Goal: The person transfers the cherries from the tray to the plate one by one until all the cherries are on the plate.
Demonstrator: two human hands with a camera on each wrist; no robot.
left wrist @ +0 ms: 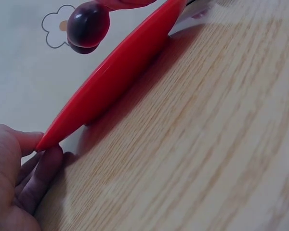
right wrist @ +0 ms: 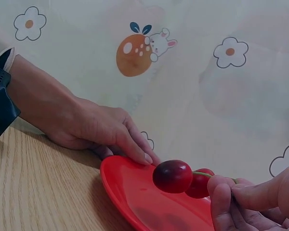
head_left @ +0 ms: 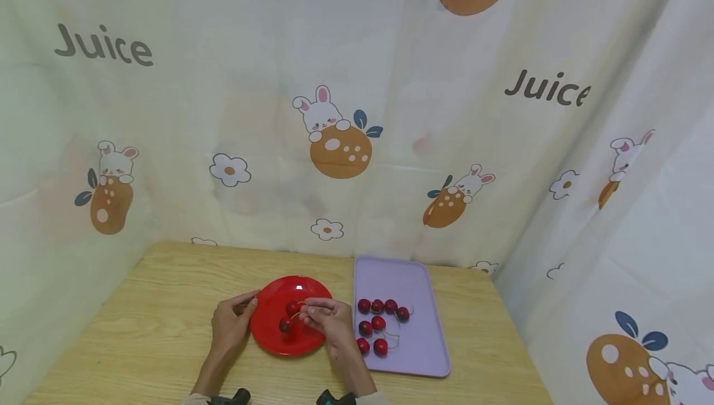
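Note:
A red plate (head_left: 273, 337) lies on the wooden table, its left rim pinched between the thumb and fingers of my left hand (head_left: 230, 325). In the left wrist view the thumb is on top of the rim and the fingers underneath. Over the plate, my right hand (head_left: 333, 324) pinches the green stems of two dark red cherries (right wrist: 172, 176). Both cherries hang just above the plate's surface in the right wrist view, with their dim reflections below.
To the right of the plate is a lilac tray (head_left: 413, 349) with several cherries (head_left: 380, 347) on its left half, stems attached. Behind the table (head_left: 189, 275) hangs a printed curtain (head_left: 256, 113), which also runs along both sides.

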